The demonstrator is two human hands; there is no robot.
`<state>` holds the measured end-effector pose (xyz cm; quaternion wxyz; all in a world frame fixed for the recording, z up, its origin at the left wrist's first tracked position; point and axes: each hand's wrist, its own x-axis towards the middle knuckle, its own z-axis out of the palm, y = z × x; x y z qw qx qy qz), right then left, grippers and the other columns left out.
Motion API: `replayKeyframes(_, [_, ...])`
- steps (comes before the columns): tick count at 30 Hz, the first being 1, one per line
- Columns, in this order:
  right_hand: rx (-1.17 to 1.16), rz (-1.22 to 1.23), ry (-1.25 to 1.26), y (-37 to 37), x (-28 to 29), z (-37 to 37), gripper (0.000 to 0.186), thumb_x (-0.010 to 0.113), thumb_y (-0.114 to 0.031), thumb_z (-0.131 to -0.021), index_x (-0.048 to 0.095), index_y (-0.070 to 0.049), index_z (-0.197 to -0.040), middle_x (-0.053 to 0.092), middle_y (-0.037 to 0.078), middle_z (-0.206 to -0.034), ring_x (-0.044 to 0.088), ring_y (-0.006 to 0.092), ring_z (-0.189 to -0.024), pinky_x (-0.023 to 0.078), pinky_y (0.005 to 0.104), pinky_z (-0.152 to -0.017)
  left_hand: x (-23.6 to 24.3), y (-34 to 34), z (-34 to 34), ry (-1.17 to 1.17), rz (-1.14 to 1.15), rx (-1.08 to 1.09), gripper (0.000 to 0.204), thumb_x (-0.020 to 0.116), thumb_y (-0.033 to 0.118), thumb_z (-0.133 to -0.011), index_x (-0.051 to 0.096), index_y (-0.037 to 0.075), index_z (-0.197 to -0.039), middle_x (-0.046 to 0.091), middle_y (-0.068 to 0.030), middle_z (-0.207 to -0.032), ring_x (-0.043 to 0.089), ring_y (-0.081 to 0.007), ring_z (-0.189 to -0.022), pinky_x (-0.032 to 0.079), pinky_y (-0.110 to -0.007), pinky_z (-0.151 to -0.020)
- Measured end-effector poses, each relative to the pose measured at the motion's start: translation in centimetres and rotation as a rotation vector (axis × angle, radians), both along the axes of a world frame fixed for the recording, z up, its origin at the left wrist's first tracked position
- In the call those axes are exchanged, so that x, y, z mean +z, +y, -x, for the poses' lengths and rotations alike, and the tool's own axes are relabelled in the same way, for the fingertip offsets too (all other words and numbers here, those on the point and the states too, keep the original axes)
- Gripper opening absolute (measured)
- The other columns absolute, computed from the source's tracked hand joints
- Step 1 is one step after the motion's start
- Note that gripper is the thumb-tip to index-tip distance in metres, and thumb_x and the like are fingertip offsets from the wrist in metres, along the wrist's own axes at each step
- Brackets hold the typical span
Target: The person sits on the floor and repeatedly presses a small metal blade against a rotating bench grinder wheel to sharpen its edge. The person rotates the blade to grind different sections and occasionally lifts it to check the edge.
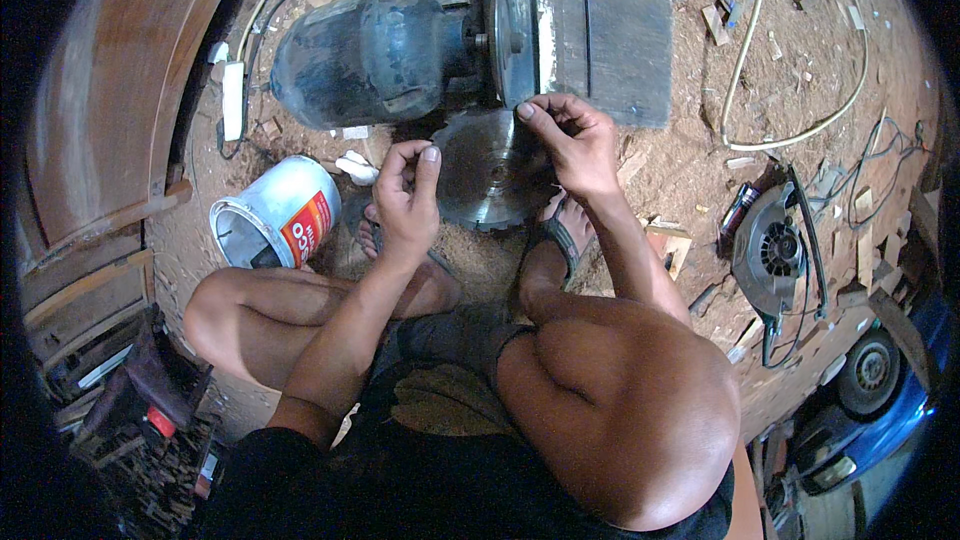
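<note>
A large toothed circular saw blade (488, 190) with a centre hole is upright or tilted between my hands, below a dark electric motor (355, 55) with a round disc (510, 35) mounted on its shaft side. My left hand (410, 195) grips the blade's left edge with thumb and curled fingers. My right hand (575, 150) pinches its upper right edge near the bottom of the mounted disc. My sandalled feet are behind and beside the blade on the sawdust-covered ground.
A white bucket (250, 210) lies at my left near a power strip (233, 100). A hand-held circular saw (775, 260) lies at my right among wood scraps, cables and hoses (737, 70). A wooden panel (110, 110) stands left; a blue car (870, 440) shows at lower right.
</note>
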<state>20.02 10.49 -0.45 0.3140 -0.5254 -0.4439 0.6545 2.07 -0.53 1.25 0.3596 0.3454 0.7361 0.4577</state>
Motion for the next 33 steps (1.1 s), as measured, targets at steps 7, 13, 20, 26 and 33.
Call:
replayKeyframes(7, [0.002,0.008,-0.04,0.2,-0.9,-0.1,0.021,0.073,-0.016,-0.088,0.071,0.003,-0.094,0.07,0.005,-0.077,0.06,0.008,-0.068,0.05,0.0256,-0.063,-0.6,0.3,0.2,-0.052,0.004,-0.009,0.019,0.062,0.021,-0.097,0.061,0.002,-0.1,0.059,0.0016,-0.087,0.051,-0.0053,-0.08,0.042,-0.021,-0.073])
replayKeyframes(13, [0.035,-0.061,-0.11,0.7,-0.5,-0.1,0.022,0.073,-0.017,-0.088,0.071,0.004,-0.094,0.07,0.008,-0.076,0.062,0.0099,-0.069,0.051,0.0279,-0.064,-1.1,0.3,0.3,-0.093,0.072,-0.016,0.02,0.061,0.022,-0.097,0.061,0.002,-0.1,0.059,0.0014,-0.086,0.051,-0.0065,-0.083,0.042,-0.023,-0.075])
replayKeyframes(20, [0.081,-0.094,-0.135,0.9,-0.6,-0.2,0.023,0.073,-0.018,-0.089,0.07,0.003,-0.098,0.07,0.004,-0.081,0.061,0.0075,-0.072,0.05,0.0238,-0.065,-1.6,0.3,0.4,-0.116,0.067,-0.002,0.02,0.06,0.023,-0.098,0.061,0.003,-0.1,0.058,0.0021,-0.086,0.05,-0.0057,-0.082,0.041,-0.022,-0.075])
replayKeyframes(26, [0.059,-0.073,-0.144,1.0,0.1,-0.3,0.021,0.072,-0.016,-0.088,0.071,0.004,-0.094,0.071,0.009,-0.078,0.063,0.0111,-0.07,0.051,0.0288,-0.064,-1.8,0.5,0.2,-0.145,0.052,-0.008,0.02,0.06,0.023,-0.098,0.061,0.003,-0.1,0.058,0.0021,-0.087,0.05,-0.0054,-0.083,0.041,-0.022,-0.075])
replayKeyframes(33, [0.06,-0.095,-0.127,1.1,-0.4,-0.2,0.021,0.071,-0.016,-0.089,0.071,0.004,-0.095,0.071,0.009,-0.078,0.063,0.011,-0.07,0.051,0.0287,-0.064,-1.9,0.3,0.3,-0.131,0.058,-0.002,0.02,0.06,0.024,-0.098,0.06,0.003,-0.099,0.057,0.0028,-0.085,0.049,-0.0051,-0.08,0.041,-0.022,-0.072])
